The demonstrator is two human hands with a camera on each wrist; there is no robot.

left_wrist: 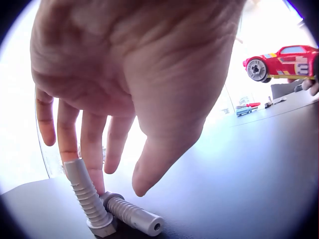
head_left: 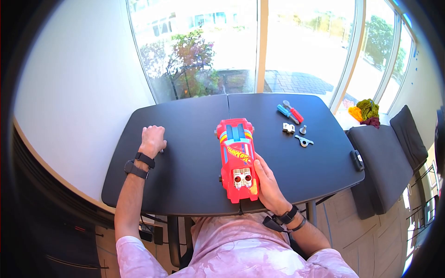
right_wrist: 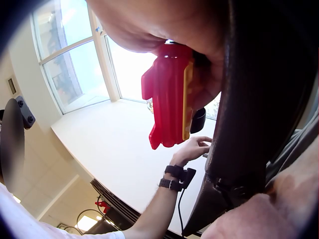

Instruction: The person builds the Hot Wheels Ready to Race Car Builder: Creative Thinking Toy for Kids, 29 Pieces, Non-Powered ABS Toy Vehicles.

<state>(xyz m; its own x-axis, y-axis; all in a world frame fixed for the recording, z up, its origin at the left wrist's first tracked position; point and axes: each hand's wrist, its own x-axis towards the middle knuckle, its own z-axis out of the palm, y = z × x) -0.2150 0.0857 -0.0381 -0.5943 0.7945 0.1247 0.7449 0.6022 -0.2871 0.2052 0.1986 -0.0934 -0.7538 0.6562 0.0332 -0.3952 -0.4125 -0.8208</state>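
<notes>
My left hand [head_left: 153, 140] is over the left part of the black table [head_left: 190, 185]. In the left wrist view, its relaxed fingers point down at two ridged grey plastic bolts; one bolt [left_wrist: 88, 196] leans upright, the other bolt [left_wrist: 137, 215] lies on its side. The fingertips are beside or behind them; contact is unclear. My right hand [head_left: 270, 185] grips a red toy car [head_left: 237, 150] by its right side, near the end with the silver engine piece [head_left: 242, 179]. In the right wrist view, the palm partly covers the car [right_wrist: 169, 102].
At the back right of the table lie a blue screwdriver [head_left: 286, 112], a red screwdriver [head_left: 295, 115], a silver block [head_left: 288, 128], a small grey cone-shaped part [head_left: 303, 129] and a grey bracket [head_left: 303, 141]. A black device [head_left: 357, 160] sits at the right edge.
</notes>
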